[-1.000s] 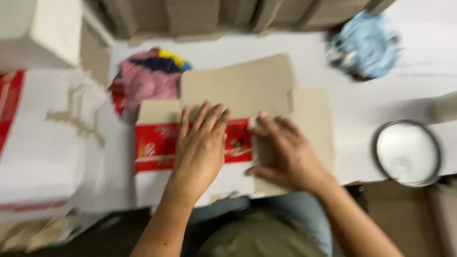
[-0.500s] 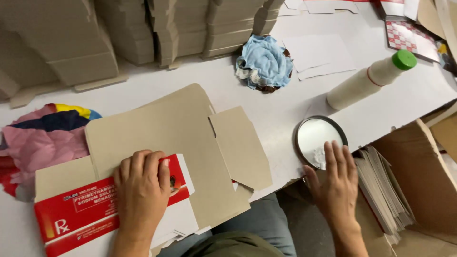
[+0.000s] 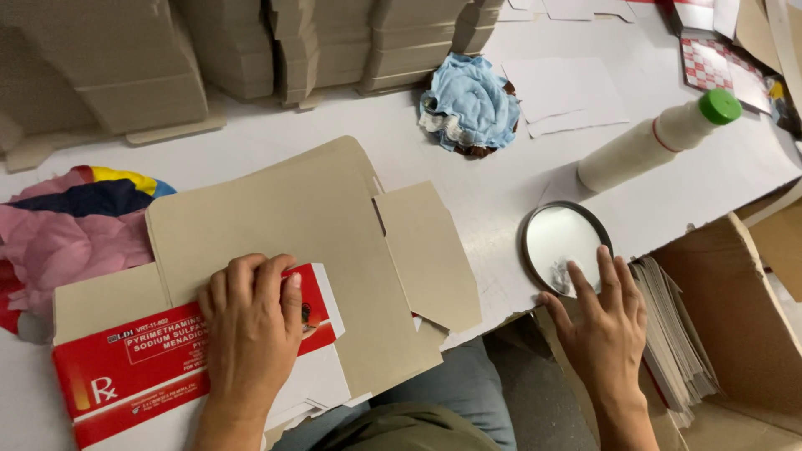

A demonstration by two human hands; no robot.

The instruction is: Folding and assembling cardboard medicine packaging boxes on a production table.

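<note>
Near edge, left: the left hand (image 3: 246, 330) lies palm down, fingers (image 3: 266, 280) spread flat, pressing on a red and white printed carton blank (image 3: 125, 372) that rests on the white table (image 3: 501, 196). It grips nothing. A larger plain grey-brown unfolded carton (image 3: 284, 242) lies over and just beyond the printed one, 1 side flap (image 3: 426, 250) sticking out to the right.

Near edge, right: the right hand (image 3: 606, 330) is open, fingers (image 3: 603, 271) extended, tips touching the near rim of a round shallow metal lid (image 3: 561, 238) holding a small white dab. Just right of the hand, a stack of flat grey sheets (image 3: 677, 334) stands in an open brown cardboard box (image 3: 739, 309).

Left, mid-distance: a heap of pink, navy and yellow cloth (image 3: 63, 225), touching the plain carton's left edge.

Further out, right: a white bottle with a green cap (image 3: 656, 142) lies on its side. Centre, a crumpled blue rag (image 3: 468, 104). Loose white paper sheets (image 3: 564, 92) beside it.

Far edge: rows of stacked grey folded cartons (image 3: 251, 42).
</note>
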